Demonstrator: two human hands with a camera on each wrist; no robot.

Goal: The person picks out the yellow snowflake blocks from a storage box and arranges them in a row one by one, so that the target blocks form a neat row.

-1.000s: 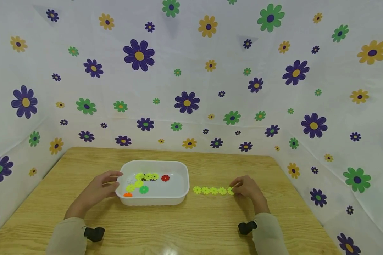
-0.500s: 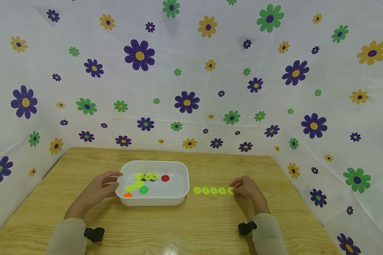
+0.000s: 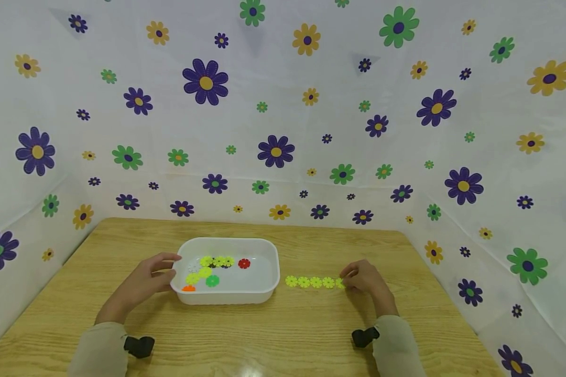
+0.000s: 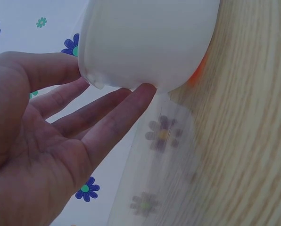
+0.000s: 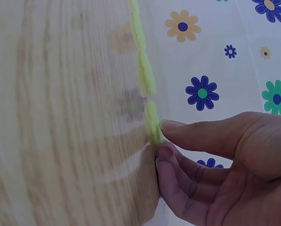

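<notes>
In the head view, the left hand [image 3: 148,277] is at the left end of a white plastic tray [image 3: 226,298]. Its extended fingers touch the tray's rim and outer wall, as the left wrist view shows closely. To the right of the tray, yellow flower-shaped discs [image 3: 304,282] lie in a straight row on the table. At the row's right end, the right hand [image 3: 362,276] holds the last yellow flower disc [image 5: 152,122] between thumb and fingers, low at the tabletop. The fingers partly cover this disc in the head view.
Inside the tray are several yellow flower discs [image 3: 205,272], a green one [image 3: 213,281], a red one [image 3: 243,263] and an orange one [image 3: 188,288]. Dark and clear discs lie there too. A flower-printed white cloth [image 3: 283,120] walls the wooden table [image 3: 245,340] at back and sides.
The last disc in the row has shifted very slightly left under the right hand's fingers. The left hand and the tray look the same.
</notes>
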